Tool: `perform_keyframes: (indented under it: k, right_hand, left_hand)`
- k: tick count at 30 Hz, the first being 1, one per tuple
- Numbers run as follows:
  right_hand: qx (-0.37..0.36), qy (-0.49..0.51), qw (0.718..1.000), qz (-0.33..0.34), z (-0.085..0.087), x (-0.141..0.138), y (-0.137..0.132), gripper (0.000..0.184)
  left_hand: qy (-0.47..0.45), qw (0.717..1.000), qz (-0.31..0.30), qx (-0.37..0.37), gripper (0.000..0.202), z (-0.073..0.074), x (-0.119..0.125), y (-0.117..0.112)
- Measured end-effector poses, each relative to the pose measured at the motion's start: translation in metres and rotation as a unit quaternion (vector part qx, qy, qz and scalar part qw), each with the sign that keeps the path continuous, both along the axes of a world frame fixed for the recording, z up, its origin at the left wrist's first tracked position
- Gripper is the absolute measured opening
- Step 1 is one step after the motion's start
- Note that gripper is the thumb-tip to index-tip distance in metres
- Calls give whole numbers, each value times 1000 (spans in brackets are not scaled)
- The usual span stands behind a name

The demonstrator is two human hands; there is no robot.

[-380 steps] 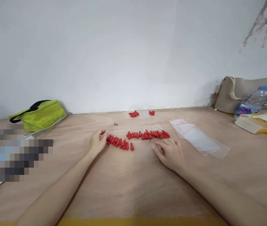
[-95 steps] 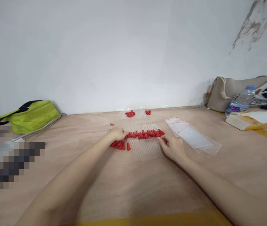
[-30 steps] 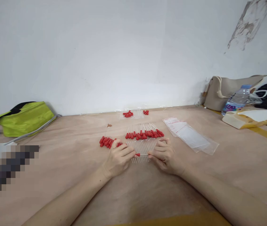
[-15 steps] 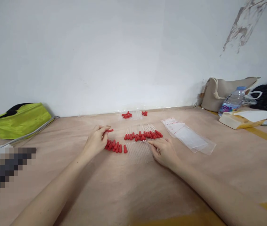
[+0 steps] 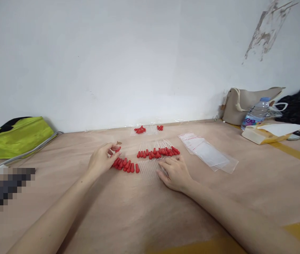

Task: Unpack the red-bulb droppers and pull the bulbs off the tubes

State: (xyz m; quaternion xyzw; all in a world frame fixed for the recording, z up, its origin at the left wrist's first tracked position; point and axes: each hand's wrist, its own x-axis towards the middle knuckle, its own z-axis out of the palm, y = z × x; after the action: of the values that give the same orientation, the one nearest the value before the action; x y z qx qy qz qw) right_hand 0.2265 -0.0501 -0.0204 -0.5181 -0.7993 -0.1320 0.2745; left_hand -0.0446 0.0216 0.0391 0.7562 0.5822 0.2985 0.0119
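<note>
My left hand (image 5: 101, 159) pinches a red rubber dropper bulb (image 5: 118, 149) between thumb and fingers. Just below and to its right, several more red bulbs (image 5: 125, 164) lie in a curved row. My right hand (image 5: 175, 173) rests on a row of thin clear tubes (image 5: 147, 172), fingertips and thumb apart on their right end. Beyond both hands lie several assembled droppers (image 5: 157, 153), red bulbs toward me and clear stems pointing away.
Flat clear zip bags (image 5: 208, 153) lie to the right. Against the wall are a clear packet with red bulbs (image 5: 139, 129), a beige bag (image 5: 241, 106), a water bottle (image 5: 256, 113) and an open carton (image 5: 266, 134). A lime-green bag (image 5: 20, 137) sits at left.
My left hand has drawn back slightly left and down with the red bulb, now turned upward. My right hand has moved left over the clear tubes, its fingertips spreading. The view has shifted slightly.
</note>
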Motion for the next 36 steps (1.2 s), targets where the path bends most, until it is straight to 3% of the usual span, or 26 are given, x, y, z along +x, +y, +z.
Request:
perform_keyframes:
  k: [6,9,12,16,21,29,33,36]
  right_hand:
    - [-40,-11,998,43,5,-1,-5,52]
    - [-38,-9,998,54,7,0,-6,57]
    - [-20,20,999,37,8,7,-5,49]
    - [9,71,997,-35,6,21,-2,34]
    - [26,113,989,-95,1,30,4,29]
    - [34,111,989,-90,-3,27,5,28]
    - [33,109,990,-88,-3,27,5,28]
    - [29,113,989,-88,-2,28,5,27]
  left_hand:
    - [-6,999,16,-34,24,-6,-8,8]
    - [-10,998,25,-56,28,-8,-13,11]
    - [-24,997,18,-67,30,-9,-16,13]
    - [-35,996,15,-76,32,-9,-18,14]
    - [-29,994,10,-100,34,-11,-21,17]
    - [-21,996,-28,-80,31,-8,-10,8]
    - [-1,993,-47,-109,30,-6,-3,3]
    - [11,993,-33,-109,33,-4,-3,1]
